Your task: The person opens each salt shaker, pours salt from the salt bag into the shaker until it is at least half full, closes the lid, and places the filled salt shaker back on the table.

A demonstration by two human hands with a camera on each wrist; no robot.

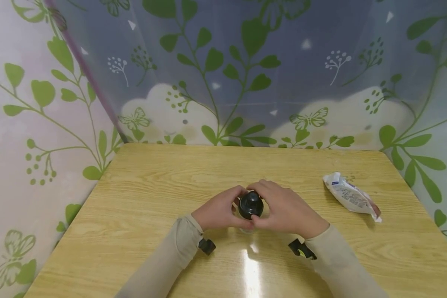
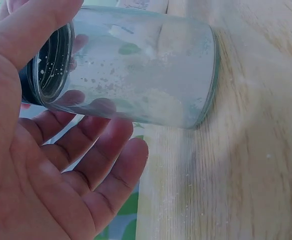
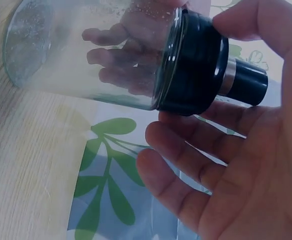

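Observation:
A clear glass jar [image 2: 140, 67] stands upright on the table in front of the person, with white specks clinging to its inside. Its black lid [image 1: 251, 205] has a raised knob on top and sits on the mouth of the jar. From the left side, the left hand [image 1: 220, 208] holds the jar near its top, thumb and fingers around it just below the lid. The right hand [image 1: 286, 208] grips the lid from the other side, its thumb and fingertips on the lid's rim in the right wrist view.
A crumpled white printed plastic packet [image 1: 352, 196] lies to the right on the wooden table [image 1: 164, 174]. Patterned cloth walls [image 1: 246, 82] with green leaves stand along the table's back and sides. Tiny white specks dot the tabletop near the jar.

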